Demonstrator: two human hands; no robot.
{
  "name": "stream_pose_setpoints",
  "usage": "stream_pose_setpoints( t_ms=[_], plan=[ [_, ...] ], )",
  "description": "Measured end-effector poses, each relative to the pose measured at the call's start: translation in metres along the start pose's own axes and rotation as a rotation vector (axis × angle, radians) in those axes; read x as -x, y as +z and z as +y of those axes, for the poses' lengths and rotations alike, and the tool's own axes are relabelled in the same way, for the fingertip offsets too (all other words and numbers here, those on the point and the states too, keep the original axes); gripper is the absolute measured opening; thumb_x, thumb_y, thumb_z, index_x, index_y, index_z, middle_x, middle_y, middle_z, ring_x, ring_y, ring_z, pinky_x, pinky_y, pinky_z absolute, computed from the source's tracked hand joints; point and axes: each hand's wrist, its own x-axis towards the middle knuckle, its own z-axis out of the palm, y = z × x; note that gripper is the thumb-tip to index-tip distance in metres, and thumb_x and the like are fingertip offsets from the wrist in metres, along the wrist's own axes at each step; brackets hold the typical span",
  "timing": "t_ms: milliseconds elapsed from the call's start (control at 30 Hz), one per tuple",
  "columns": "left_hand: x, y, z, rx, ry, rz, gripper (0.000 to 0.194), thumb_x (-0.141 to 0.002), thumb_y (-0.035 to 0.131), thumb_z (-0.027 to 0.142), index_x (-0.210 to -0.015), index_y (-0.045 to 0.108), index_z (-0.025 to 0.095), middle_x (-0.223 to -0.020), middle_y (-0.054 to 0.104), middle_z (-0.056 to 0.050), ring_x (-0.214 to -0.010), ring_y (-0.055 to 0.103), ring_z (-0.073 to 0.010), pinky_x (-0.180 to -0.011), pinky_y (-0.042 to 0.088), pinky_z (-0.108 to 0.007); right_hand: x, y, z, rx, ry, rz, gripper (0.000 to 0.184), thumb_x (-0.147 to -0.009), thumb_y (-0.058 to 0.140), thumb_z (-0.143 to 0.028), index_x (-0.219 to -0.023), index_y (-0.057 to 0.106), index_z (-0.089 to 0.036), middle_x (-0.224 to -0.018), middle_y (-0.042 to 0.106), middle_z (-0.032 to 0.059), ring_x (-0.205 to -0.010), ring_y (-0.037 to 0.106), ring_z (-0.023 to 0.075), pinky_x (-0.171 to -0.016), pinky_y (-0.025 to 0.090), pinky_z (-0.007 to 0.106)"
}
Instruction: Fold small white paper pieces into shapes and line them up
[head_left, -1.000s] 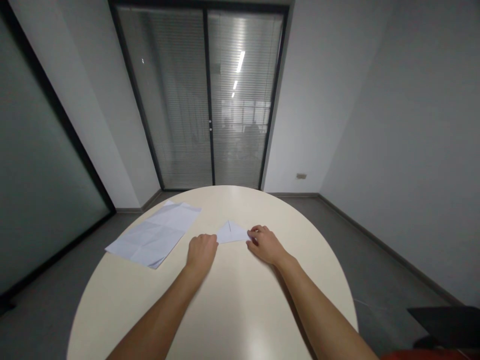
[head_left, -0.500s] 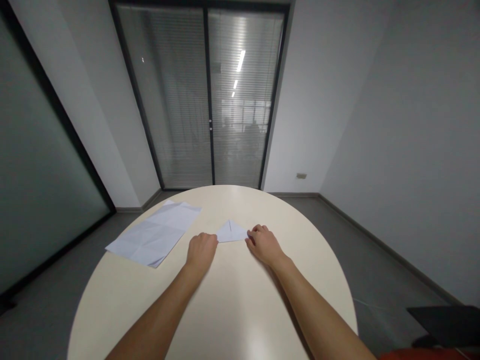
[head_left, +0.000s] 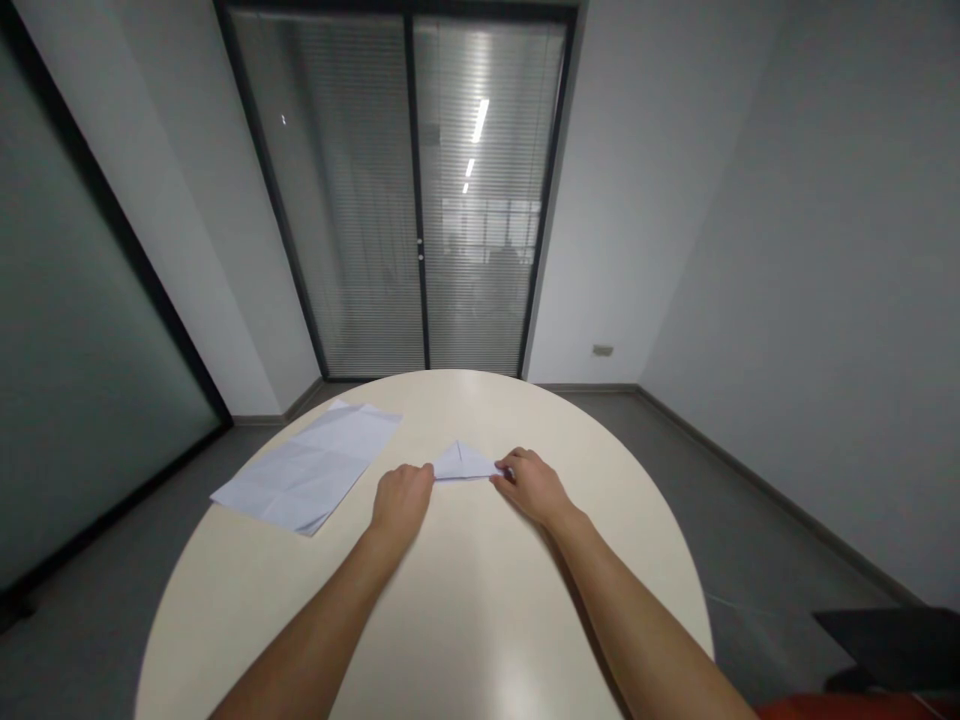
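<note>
A small white folded paper [head_left: 461, 463] lies toward the far half of the round table, its top shaped like a triangle with a crease line down from the peak. At its left corner my left hand [head_left: 403, 498] is closed, gripping the lower edge between thumb and fingers. The right corner is pinched by my right hand [head_left: 531, 486], thumb below and fingers curled above. The paper's lower edge appears slightly raised off the tabletop. Both corners are partly hidden by my fingers.
Several creased white sheets [head_left: 315, 465] lie on the left of the round cream table [head_left: 450, 600], overhanging its edge slightly. Behind stands a glass partition with blinds [head_left: 480, 300]. A dark flat object [head_left: 892, 640] and something red are at the lower right.
The paper's near edge has lifted and folded a little away from me, so the front strip looks narrower. Both hands keep their hold and have shifted only slightly.
</note>
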Motion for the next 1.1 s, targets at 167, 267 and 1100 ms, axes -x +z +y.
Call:
stream_pose_setpoints(
  t_ms=[167, 267, 1100],
  plan=[
    [-0.0002, 0.0007, -0.0001, 0.010, -0.007, -0.003, 0.032, -0.103, 0.038, 0.024, -0.104, 0.068, 0.016, -0.097, 0.074, -0.015, -0.093, 0.072, -0.0278, -0.077, 0.051, -0.036, -0.0004, 0.0022, 0.0019, -0.012, -0.011, 0.027, 0.031, -0.097, 0.055, -0.039, -0.110, 0.075, -0.019, -0.110, 0.071, 0.0094, -0.107, 0.062, 0.0220, -0.088, 0.045, 0.029],
    [0.0000, 0.0002, 0.0004, 0.023, -0.012, 0.002, 0.031, -0.103, 0.038, 0.025, -0.105, 0.068, 0.015, -0.096, 0.074, -0.015, -0.092, 0.072, -0.0272, -0.077, 0.051, -0.035, -0.0006, 0.0037, 0.0033, -0.018, -0.027, 0.053, 0.033, -0.099, 0.051, -0.041, -0.110, 0.075, -0.021, -0.111, 0.071, 0.0086, -0.107, 0.063, 0.0220, -0.087, 0.046, 0.029],
    [-0.0025, 0.0007, 0.0044, 0.126, 0.006, 0.026, 0.029, -0.102, 0.040, 0.028, -0.109, 0.067, 0.021, -0.096, 0.076, -0.010, -0.091, 0.073, -0.0246, -0.076, 0.049, -0.032, -0.0069, 0.0079, 0.0063, -0.247, 0.189, 0.213, 0.031, -0.099, 0.048, -0.035, -0.112, 0.073, -0.024, -0.107, 0.076, 0.0049, -0.092, 0.069, 0.0209, -0.082, 0.049, 0.031]
  ],
)
